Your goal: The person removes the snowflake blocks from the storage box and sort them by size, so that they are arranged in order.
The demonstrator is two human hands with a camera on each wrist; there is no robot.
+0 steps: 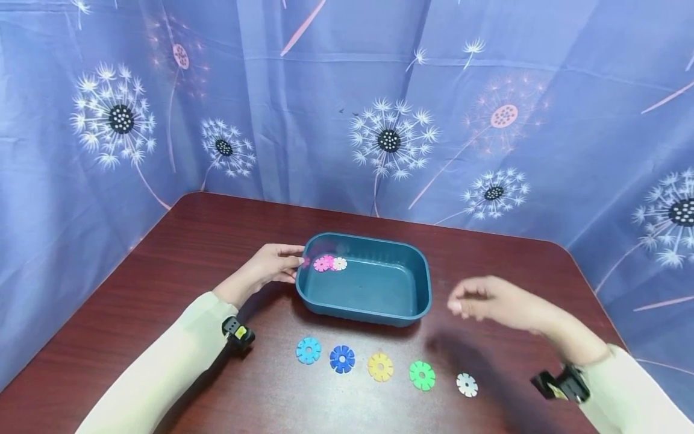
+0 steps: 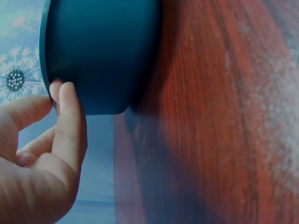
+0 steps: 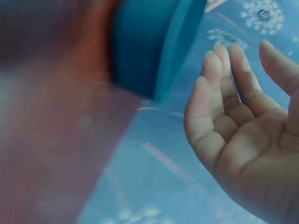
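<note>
A teal plastic basin [image 1: 360, 289] stands on the table, and my left hand [image 1: 273, 263] pinches the rim at its left end. In the left wrist view the fingers of this left hand [image 2: 56, 154] lie at the basin's wall [image 2: 103, 51]. Inside, by the left end, lie pink notched discs [image 1: 323, 263] and a cream notched disc [image 1: 339, 263]. My right hand [image 1: 499, 301] hovers to the right of the basin, apart from it. Its fingers are loosely bent and hold nothing, as the right wrist view of the hand [image 3: 243, 135] also shows.
In front of the basin a row of flower-shaped discs crosses the table [image 1: 217, 386]: light blue [image 1: 308, 350], dark blue [image 1: 342, 359], yellow [image 1: 380, 367], green [image 1: 422, 375] and white [image 1: 467, 384]. A blue dandelion-print curtain [image 1: 314, 120] hangs behind.
</note>
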